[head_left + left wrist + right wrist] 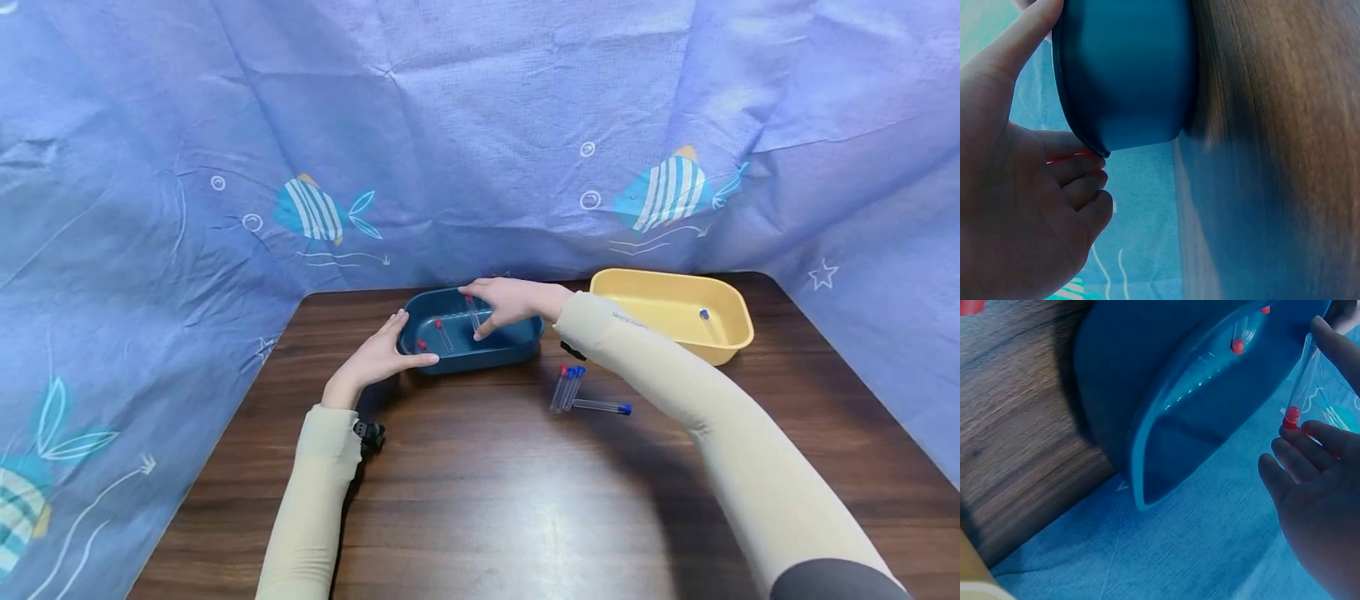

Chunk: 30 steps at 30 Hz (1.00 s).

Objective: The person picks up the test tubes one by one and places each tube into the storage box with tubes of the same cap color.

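Note:
My right hand (510, 302) is over the dark blue bin (480, 360), holding a clear test tube with a red cap (1292, 417). The tube spans from thumb to fingertips, its red end at the fingers. Inside the bin lie more red-capped tubes, one near the middle (444, 335) and another by the left end, whose red cap (422, 345) shows. My left hand (378, 354) holds the bin's left end, with the thumb along the near rim and the fingers at the left rim; in the left wrist view the fingertips (1094, 164) meet the rim.
A yellow bin (723, 354) stands at the back right with a blue-capped piece (704, 314) in it. Between the bins and nearer, several tubes (567, 390) with red and blue caps lie on the wooden table (465, 483). A patterned blue cloth (480, 167) hangs behind.

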Available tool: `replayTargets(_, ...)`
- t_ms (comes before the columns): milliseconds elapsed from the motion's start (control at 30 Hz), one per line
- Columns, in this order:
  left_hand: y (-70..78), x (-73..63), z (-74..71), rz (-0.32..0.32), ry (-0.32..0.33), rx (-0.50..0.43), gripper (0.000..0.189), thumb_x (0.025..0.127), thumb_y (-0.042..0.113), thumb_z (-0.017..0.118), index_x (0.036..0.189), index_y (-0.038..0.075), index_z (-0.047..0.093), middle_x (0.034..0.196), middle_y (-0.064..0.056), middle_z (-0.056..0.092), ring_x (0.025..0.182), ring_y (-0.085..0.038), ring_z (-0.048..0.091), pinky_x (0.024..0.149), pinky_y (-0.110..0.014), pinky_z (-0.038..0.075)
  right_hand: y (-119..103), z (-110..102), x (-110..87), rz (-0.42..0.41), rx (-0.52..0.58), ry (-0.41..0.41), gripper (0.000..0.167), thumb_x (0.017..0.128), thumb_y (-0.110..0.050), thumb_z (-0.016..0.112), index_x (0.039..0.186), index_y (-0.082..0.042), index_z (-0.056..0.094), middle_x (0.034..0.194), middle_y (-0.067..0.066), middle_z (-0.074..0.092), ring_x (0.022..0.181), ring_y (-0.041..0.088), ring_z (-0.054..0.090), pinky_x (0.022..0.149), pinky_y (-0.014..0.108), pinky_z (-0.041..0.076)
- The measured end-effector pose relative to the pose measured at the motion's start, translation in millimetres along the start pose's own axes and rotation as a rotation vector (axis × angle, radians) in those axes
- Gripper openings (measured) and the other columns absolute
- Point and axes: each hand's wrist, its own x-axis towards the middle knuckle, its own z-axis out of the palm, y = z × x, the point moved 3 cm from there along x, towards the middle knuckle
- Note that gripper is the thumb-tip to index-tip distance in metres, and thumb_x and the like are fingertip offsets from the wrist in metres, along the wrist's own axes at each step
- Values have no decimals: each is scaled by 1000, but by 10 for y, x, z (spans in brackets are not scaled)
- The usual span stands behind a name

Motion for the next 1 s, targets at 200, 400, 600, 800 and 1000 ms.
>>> replayTargets(200,22,12,-15,9,7,-5,124,76,77,69,163,12,9,169,-6,2,155,-28,3,118,-61,19,2,25,121,-8,-34,-61,92,91,-44,75,161,-11,25,163,12,28,148,29,30,119,46,28)
replayTargets(400,23,21,-24,13,10,-5,124,77,77,68,163,12,8,169,-8,2,155,-30,4,118,-62,19,0,74,260,-27,-140,-132,89,92,-43,73,160,-9,27,161,13,32,144,28,37,117,45,31)
replayTargets(600,49,19,-8,17,10,-16,122,78,75,68,163,11,9,169,-8,3,154,-32,7,117,-62,20,25,130,339,28,-141,-147,93,91,-48,74,161,-10,26,162,13,30,145,28,36,118,45,29)
replayTargets(800,31,-29,22,12,8,-13,120,79,74,69,163,11,10,169,-9,4,154,-33,8,116,-62,21,47,227,417,49,-120,-155,96,90,-50,74,161,-10,24,163,13,30,145,27,36,118,44,30)
replayTargets(1000,33,-44,7,14,10,-16,121,79,73,69,163,10,10,169,-9,4,154,-32,8,117,-62,21,-4,238,490,44,-94,-136,98,89,-47,76,162,-11,22,163,12,28,145,25,36,118,42,30)
